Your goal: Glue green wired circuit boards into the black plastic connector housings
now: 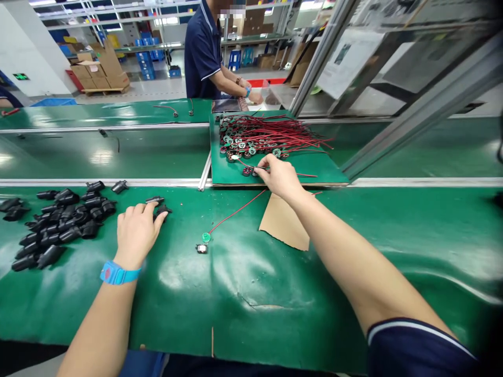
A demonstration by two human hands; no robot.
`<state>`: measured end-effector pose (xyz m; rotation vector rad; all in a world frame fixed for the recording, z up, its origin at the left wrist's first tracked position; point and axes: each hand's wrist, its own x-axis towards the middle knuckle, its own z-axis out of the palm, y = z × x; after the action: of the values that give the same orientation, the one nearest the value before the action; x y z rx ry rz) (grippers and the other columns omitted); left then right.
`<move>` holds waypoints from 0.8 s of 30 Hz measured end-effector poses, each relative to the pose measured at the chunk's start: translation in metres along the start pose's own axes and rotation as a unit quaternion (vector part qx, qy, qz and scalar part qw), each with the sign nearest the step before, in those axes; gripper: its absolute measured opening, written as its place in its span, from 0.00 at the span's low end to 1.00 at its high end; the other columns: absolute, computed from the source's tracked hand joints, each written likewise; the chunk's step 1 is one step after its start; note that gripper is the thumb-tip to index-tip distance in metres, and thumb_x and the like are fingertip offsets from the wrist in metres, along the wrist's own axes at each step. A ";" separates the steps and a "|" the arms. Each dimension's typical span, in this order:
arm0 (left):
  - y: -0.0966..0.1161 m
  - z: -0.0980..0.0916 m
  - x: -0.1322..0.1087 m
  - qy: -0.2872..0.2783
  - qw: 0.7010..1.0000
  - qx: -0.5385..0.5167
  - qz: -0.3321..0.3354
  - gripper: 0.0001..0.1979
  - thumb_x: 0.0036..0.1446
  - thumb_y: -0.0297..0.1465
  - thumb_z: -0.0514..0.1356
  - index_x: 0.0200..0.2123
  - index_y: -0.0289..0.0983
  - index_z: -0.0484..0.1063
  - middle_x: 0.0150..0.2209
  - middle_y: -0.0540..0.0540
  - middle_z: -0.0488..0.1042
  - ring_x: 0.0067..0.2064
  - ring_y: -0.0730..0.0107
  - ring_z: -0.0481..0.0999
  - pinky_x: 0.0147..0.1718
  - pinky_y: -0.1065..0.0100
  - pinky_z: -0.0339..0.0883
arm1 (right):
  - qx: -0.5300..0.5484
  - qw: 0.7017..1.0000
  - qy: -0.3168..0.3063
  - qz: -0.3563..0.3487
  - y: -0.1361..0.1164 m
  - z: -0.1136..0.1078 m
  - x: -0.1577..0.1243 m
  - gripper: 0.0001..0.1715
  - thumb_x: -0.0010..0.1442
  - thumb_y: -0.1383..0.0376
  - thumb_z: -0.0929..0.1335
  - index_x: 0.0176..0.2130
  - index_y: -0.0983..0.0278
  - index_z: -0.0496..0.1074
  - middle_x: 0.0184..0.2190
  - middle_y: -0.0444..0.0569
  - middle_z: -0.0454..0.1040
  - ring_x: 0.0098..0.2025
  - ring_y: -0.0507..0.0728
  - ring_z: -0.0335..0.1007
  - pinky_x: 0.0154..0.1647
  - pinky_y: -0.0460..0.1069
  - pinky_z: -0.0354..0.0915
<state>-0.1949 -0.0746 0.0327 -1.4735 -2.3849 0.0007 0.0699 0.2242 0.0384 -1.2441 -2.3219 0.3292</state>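
Observation:
My left hand (137, 230), with a blue wrist strap, is at the left on the green table. Its thumb and forefinger close around a black plastic housing (164, 210), partly covered by the fingers. Another black housing (154, 199) lies just beyond the fingertips. On the raised green board, my right hand (278, 174) pinches a small round wired part (255, 171), mostly hidden by its fingertips. A similar dark round part (247, 171) sits right beside it. Between my hands lie a green round circuit board (206, 237) on a red wire and a small metal-and-black piece (201, 248).
A heap of black housings (68, 217) lies left of my left hand. Many round parts with red wires (271, 133) are piled on the raised board (236, 177). Brown cardboard (285, 222) is under my right forearm. A co-worker (204, 52) works across the line.

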 end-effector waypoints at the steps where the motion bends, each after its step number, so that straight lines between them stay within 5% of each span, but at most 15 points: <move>1: 0.002 0.002 -0.001 -0.003 1.000 0.013 -0.003 0.26 0.71 0.46 0.48 0.56 0.35 0.73 0.43 0.34 0.79 0.46 0.43 0.74 0.38 0.56 0.60 | 0.016 1.000 0.004 0.005 0.001 0.001 0.002 0.05 0.64 0.62 0.70 0.40 0.61 0.72 0.36 0.48 0.81 0.37 0.60 0.76 0.41 0.52 0.66; 11: 0.018 0.012 -0.002 -0.028 0.994 -0.080 0.067 0.17 0.66 0.35 0.60 0.55 0.37 0.75 0.43 0.36 0.82 0.50 0.39 0.73 0.48 0.46 0.60 | 0.084 0.996 0.029 0.029 0.002 -0.005 0.009 0.10 0.53 0.64 0.75 0.30 0.61 0.70 0.30 0.45 0.80 0.36 0.58 0.77 0.42 0.52 0.69; 17: 0.020 0.015 0.001 -0.027 0.980 -0.191 0.057 0.17 0.64 0.36 0.63 0.54 0.37 0.74 0.48 0.38 0.82 0.47 0.49 0.79 0.47 0.54 0.68 | 0.101 0.994 0.027 0.031 0.004 -0.002 0.008 0.06 0.49 0.73 0.73 0.29 0.65 0.72 0.36 0.50 0.81 0.32 0.57 0.80 0.39 0.51 0.74; 20: 0.021 0.014 0.003 -0.010 0.917 -0.399 -0.017 0.19 0.59 0.38 0.68 0.51 0.38 0.75 0.48 0.41 0.82 0.45 0.57 0.81 0.47 0.59 0.71 | 0.107 0.994 0.020 -0.005 -0.002 -0.009 0.002 0.08 0.48 0.75 0.72 0.32 0.65 0.75 0.43 0.52 0.82 0.32 0.57 0.81 0.40 0.53 0.76; 24: 0.030 0.007 0.002 -0.027 0.774 -0.627 -0.090 0.24 0.49 0.41 0.74 0.46 0.37 0.77 0.41 0.44 0.81 0.41 0.62 0.79 0.46 0.61 0.72 | 0.101 0.990 0.036 -0.090 -0.023 -0.048 -0.036 0.22 0.48 0.80 0.67 0.41 0.63 0.78 0.56 0.52 0.77 0.39 0.57 0.82 0.49 0.56 0.77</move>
<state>-0.1717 -0.0580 0.0210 -1.5783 -2.5673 -1.9305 0.0952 0.1813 0.0784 -0.9275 -2.2559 0.4382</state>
